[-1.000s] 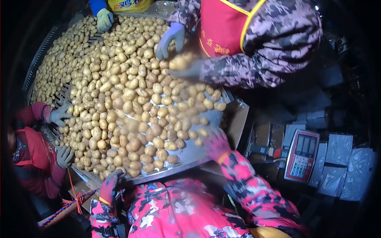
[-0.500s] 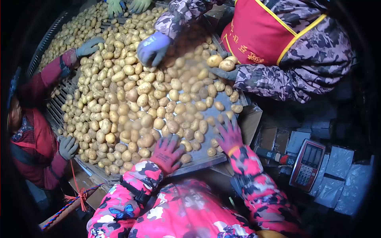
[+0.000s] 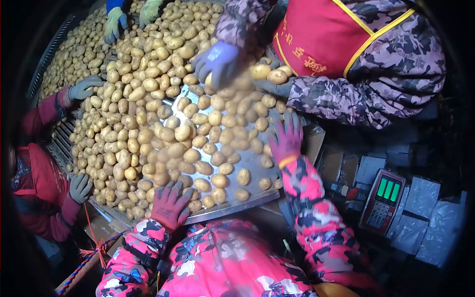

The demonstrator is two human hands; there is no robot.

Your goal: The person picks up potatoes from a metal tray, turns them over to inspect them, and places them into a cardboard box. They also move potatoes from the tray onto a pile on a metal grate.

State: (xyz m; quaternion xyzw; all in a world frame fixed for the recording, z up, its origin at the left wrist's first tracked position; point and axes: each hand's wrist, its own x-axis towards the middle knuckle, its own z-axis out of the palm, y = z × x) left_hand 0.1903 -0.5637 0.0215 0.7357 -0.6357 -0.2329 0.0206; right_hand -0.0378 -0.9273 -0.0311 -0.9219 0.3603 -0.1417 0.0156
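Observation:
Potatoes (image 3: 116, 128) lie in a broad heap across a metal sorting table (image 3: 257, 184). My left hand (image 3: 170, 205), in a pinkish-red glove, rests at the table's front edge with fingers spread, touching the nearest potatoes. At the right side of the table, my right hand (image 3: 287, 134) wears a similar glove. Its fingers are stretched forward beside loose potatoes, and nothing is in its grasp. Between my hands, potatoes (image 3: 218, 180) lie scattered, with bare metal showing among them.
Opposite right, a co-worker's purple glove (image 3: 216, 63) reaches over the potatoes; their other hand (image 3: 277, 88) holds several. Another co-worker's grey gloves (image 3: 80, 187) are at the left, and further gloves (image 3: 115, 24) at the back. A red scale (image 3: 383, 202) stands right, beside wrapped packages (image 3: 423, 199).
My left hand has moved left along the front edge, my right hand farther forward. More metal shows among the potatoes. The purple glove has shifted right. The scale display now glows green.

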